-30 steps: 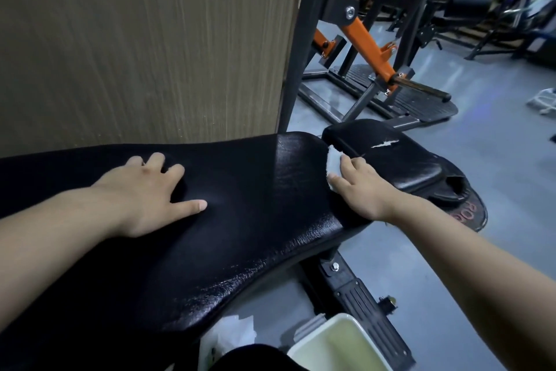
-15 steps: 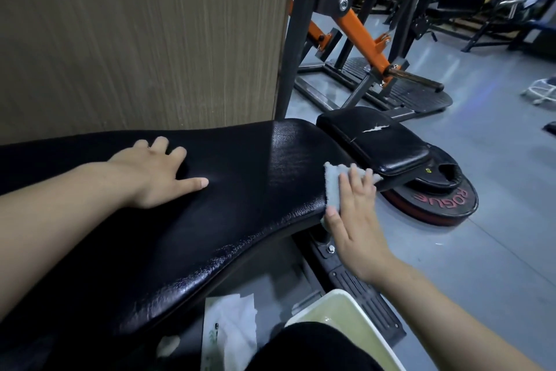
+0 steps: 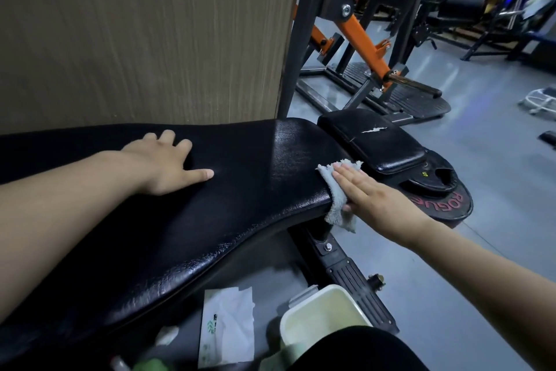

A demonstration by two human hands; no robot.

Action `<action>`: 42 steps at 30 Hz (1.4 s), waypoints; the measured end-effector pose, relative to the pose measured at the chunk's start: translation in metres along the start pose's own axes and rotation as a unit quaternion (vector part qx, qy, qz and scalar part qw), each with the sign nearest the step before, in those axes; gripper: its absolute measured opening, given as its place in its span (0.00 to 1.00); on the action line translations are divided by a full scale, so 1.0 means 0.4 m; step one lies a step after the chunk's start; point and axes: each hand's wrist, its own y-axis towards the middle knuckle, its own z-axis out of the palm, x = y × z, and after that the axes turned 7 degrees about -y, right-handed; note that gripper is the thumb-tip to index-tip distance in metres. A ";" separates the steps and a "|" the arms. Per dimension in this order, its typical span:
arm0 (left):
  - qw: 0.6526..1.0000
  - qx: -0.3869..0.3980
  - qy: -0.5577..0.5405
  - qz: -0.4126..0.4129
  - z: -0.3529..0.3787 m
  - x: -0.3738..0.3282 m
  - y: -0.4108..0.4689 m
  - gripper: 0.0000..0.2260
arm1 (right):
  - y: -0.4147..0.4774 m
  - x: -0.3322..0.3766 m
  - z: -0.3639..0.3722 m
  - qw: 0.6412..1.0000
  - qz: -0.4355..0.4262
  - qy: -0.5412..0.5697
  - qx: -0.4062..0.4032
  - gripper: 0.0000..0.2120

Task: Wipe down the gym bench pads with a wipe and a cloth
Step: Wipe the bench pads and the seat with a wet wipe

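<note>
The right hand (image 3: 373, 196), fingers flat, presses the cloth (image 3: 337, 199) on the long pad's (image 3: 240, 190) edge at 3 o'clock. The left hand (image 3: 168, 166) rests open at 9. The small pad (image 3: 379, 142) at 2 seems not yet wiped.

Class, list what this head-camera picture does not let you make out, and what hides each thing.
Head view: the cloth's middle, covered by the right hand.
Head view: the bench pad's near end, cut off by the left edge.
Head view: the wipes packet's print, too small.
Head view: the white tub's near side, hidden by dark clothing.
</note>
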 end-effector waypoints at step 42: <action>0.973 -0.152 -0.167 -0.054 0.163 0.536 -0.472 0.31 | 0.197 0.812 -0.090 0.962 -0.197 -0.031 -0.187 0.29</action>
